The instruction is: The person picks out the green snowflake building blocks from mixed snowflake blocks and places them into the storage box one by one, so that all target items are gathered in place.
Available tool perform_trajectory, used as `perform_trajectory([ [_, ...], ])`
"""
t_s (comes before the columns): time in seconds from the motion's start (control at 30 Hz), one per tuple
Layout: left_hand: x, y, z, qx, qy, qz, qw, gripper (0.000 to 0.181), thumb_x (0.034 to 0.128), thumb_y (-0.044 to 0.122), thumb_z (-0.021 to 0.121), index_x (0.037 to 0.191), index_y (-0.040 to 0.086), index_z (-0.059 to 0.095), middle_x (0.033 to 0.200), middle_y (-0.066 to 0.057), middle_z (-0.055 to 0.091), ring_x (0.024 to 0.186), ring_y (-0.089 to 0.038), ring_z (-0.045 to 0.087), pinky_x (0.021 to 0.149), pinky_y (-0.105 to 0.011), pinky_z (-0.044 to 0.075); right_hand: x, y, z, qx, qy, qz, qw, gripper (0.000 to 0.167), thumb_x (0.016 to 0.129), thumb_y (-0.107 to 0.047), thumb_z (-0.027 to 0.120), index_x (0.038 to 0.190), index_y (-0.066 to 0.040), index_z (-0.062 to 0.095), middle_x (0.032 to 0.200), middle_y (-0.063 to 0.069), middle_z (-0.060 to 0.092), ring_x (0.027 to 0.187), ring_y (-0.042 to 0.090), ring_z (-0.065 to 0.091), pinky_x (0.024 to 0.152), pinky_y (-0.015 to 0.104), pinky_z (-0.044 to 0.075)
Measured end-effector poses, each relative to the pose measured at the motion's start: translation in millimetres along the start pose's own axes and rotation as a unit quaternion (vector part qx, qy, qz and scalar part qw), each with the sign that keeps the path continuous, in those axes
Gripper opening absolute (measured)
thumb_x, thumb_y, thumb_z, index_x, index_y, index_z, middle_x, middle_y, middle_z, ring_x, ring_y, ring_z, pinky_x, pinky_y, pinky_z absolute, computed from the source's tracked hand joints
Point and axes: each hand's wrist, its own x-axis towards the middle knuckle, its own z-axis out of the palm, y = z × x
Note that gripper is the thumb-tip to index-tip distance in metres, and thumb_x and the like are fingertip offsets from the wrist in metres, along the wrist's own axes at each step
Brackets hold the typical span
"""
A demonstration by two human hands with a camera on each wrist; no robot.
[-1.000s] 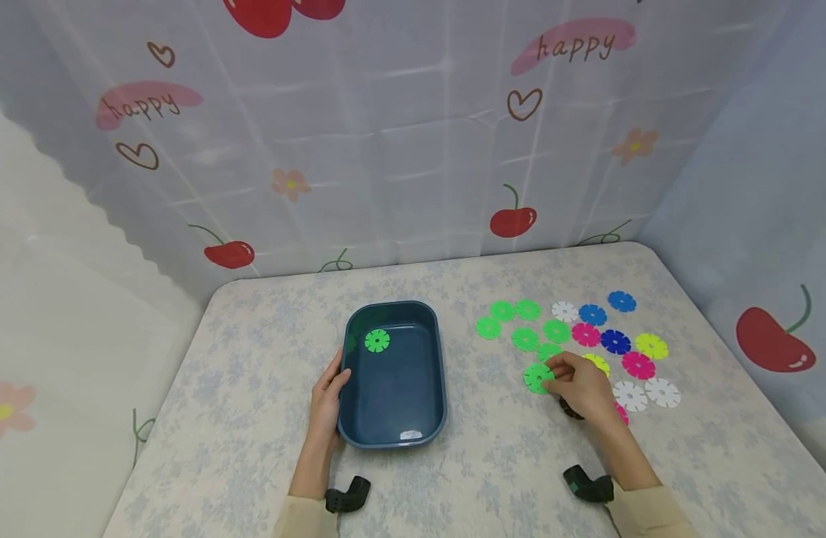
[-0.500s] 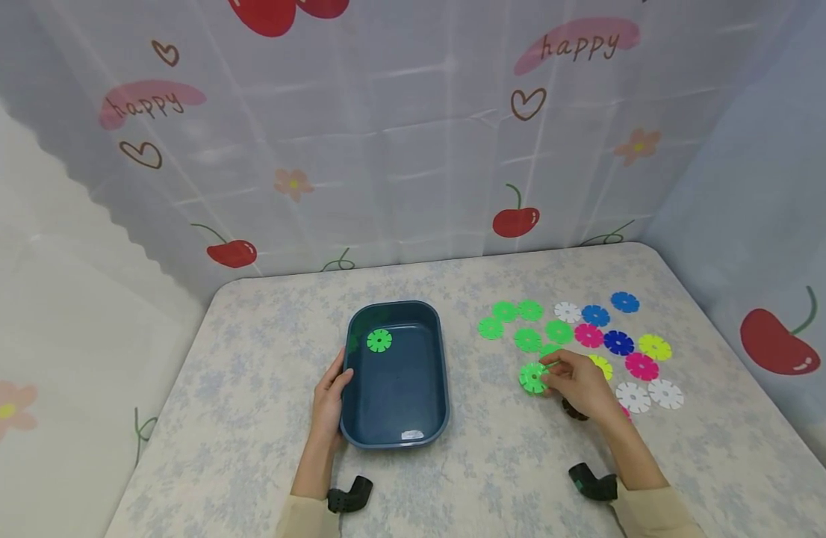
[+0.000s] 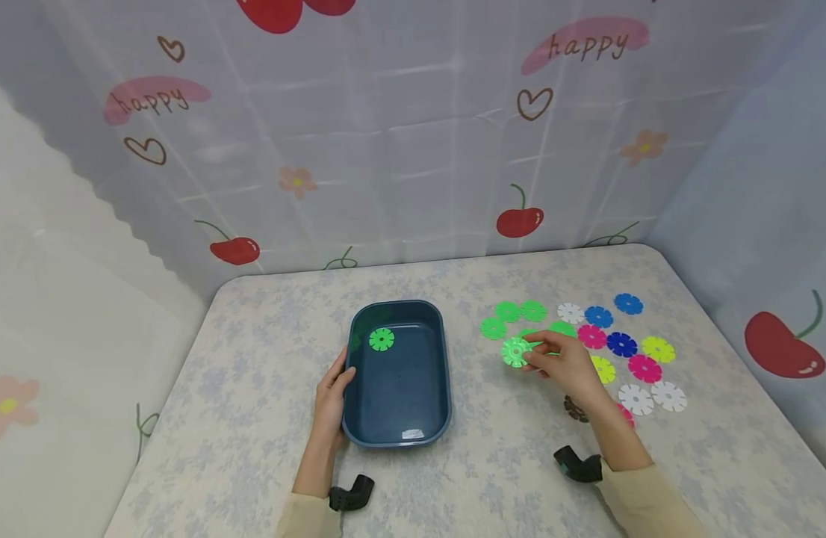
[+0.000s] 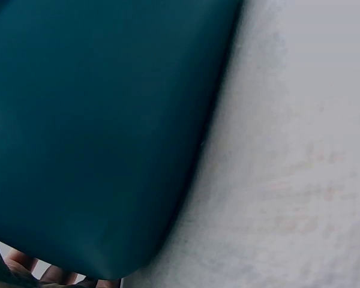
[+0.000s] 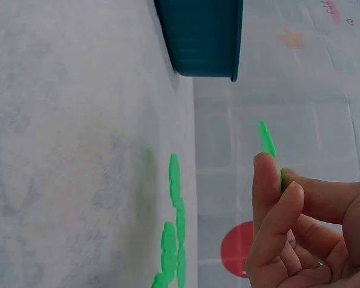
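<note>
The left hand (image 3: 329, 403) grips the left wall of a dark blue rectangular tub (image 3: 396, 388), its thumb over the rim; in the left wrist view the tub's side (image 4: 96, 132) fills much of the frame, with fingers partly hidden at the bottom. One green notched disc (image 3: 382, 339) lies inside the tub near its far end. Between thumb and fingers the right hand (image 3: 566, 366) pinches another green disc (image 3: 516, 352), raised above the table. The right wrist view shows this held disc (image 5: 267, 139) almost edge-on in the right hand (image 5: 306, 222).
Several green discs (image 3: 494, 328) lie beyond the right hand. To its right are white (image 3: 668, 397), blue (image 3: 629, 303), pink (image 3: 644, 368) and yellow (image 3: 658, 349) discs, and a brown one (image 3: 576, 409) sits below the wrist. A printed curtain (image 3: 413, 149) stands behind the table.
The right hand has lifted the pinched green disc and moved it leftward and away from the table's near side. The left hand and tub have stayed in place.
</note>
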Motion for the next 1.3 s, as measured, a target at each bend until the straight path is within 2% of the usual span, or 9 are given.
perform_trajectory([
  [0.13,-0.4,0.1,-0.1,0.002,0.000,0.001,1.0000,0.052,0.1034,0.022,0.047,0.154,0.020,0.033,0.162,0.000,0.024,0.152,-0.022,0.012,0.123,-0.051,0.012,6.4,-13.8,8.4,0.023,-0.012,0.000,0.9997,0.035,0.094,-0.006,0.063,0.128,0.002,0.059,0.093,0.019,0.067,0.085,0.033,0.073,0.067,0.032,0.059],
  [0.23,-0.3,0.4,0.0,0.002,0.000,-0.002,1.0000,0.052,0.1035,0.022,0.047,0.154,0.021,0.034,0.162,0.000,0.024,0.152,-0.023,0.012,0.123,-0.051,0.012,12.2,-26.4,17.5,0.041,-0.020,-0.015,0.9989,0.035,0.094,-0.005,0.063,0.128,0.004,0.059,0.092,0.019,0.064,0.085,0.033,0.073,0.066,0.029,0.059],
  [0.33,0.2,0.6,0.3,-0.001,-0.002,-0.002,1.0000,0.052,0.1036,0.021,0.046,0.154,0.022,0.034,0.162,0.000,0.024,0.152,-0.023,0.012,0.122,-0.052,0.012,18.6,-39.4,28.3,0.056,-0.032,-0.032,0.9974,0.035,0.093,-0.003,0.062,0.127,0.005,0.059,0.091,0.020,0.064,0.085,0.037,0.073,0.067,0.031,0.059],
  [0.43,0.4,0.7,0.7,-0.006,-0.005,-0.001,1.0000,0.052,0.1036,0.020,0.046,0.154,0.021,0.034,0.162,0.000,0.024,0.152,-0.023,0.012,0.122,-0.051,0.013,24.7,-52.3,41.3,0.067,-0.043,-0.036,0.9962,0.034,0.092,-0.002,0.064,0.126,0.004,0.061,0.088,0.018,0.062,0.085,0.039,0.072,0.069,0.036,0.060],
  [0.57,0.1,1.1,1.1,-0.008,-0.004,-0.001,1.0000,0.052,0.1036,0.020,0.046,0.154,0.020,0.034,0.162,-0.001,0.024,0.152,-0.023,0.012,0.122,-0.051,0.013,32.5,-68.7,61.6,0.067,-0.059,-0.036,0.9954,0.034,0.091,-0.002,0.066,0.124,0.001,0.063,0.086,0.015,0.061,0.082,0.032,0.074,0.071,0.040,0.060],
  [0.7,-0.1,0.9,1.1,-0.007,-0.001,-0.002,1.0000,0.052,0.1035,0.021,0.046,0.154,0.021,0.034,0.162,0.000,0.025,0.152,-0.023,0.012,0.123,-0.051,0.012,41.0,-81.9,83.7,0.074,-0.084,-0.036,0.9931,0.034,0.090,-0.003,0.065,0.125,-0.001,0.063,0.085,0.014,0.062,0.082,0.031,0.074,0.071,0.040,0.060],
  [1.0,-0.1,-0.6,1.9,-0.006,-0.001,0.004,1.0000,0.052,0.1034,0.021,0.047,0.154,0.019,0.034,0.162,-0.001,0.025,0.152,-0.023,0.013,0.123,-0.051,0.013,56.6,-90.5,124.0,0.080,-0.149,-0.036,0.9849,0.035,0.091,0.001,0.062,0.126,0.002,0.061,0.088,0.016,0.068,0.083,0.027,0.074,0.075,0.044,0.060],
  [1.3,0.6,-0.2,1.7,-0.005,-0.001,0.002,1.0000,0.052,0.1036,0.022,0.046,0.154,0.019,0.033,0.162,-0.003,0.024,0.152,-0.024,0.013,0.122,-0.052,0.012,65.8,-93.1,150.4,0.075,-0.175,-0.022,0.9815,0.034,0.090,0.003,0.062,0.124,0.002,0.062,0.085,0.014,0.068,0.081,0.029,0.074,0.072,0.043,0.060],
])
